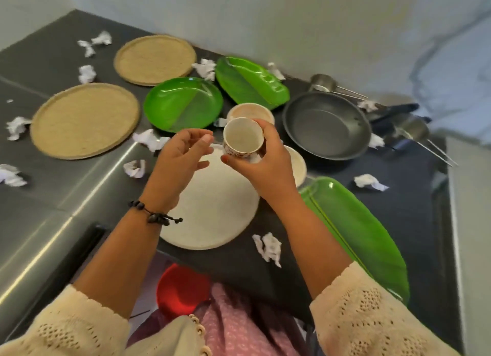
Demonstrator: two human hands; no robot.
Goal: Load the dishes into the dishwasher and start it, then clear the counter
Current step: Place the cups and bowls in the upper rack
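My right hand (268, 164) grips a small patterned cup (243, 139), held upright above the dark counter (398, 209); the cup looks empty inside. Just left of the cup hovers my left hand (180, 156), fingers loosely curled and holding nothing. Beneath both hands lies a large white plate (212, 212). A second pale cup (249, 111) sits behind the held one, and a small white dish (296, 164) is partly hidden by my right hand. Around them lie a round green plate (183, 103), two green leaf-shaped platters (249, 81) (353, 233) and a dark frying pan (326, 127).
Two woven round mats (85, 120) (155, 59) lie at the left. Several crumpled paper balls (267, 245) are scattered over the counter. Metal measuring cups (322, 81) lie behind the pan. A red bowl (183, 289) shows below the counter's front edge. A steel surface (53, 196) spans the left.
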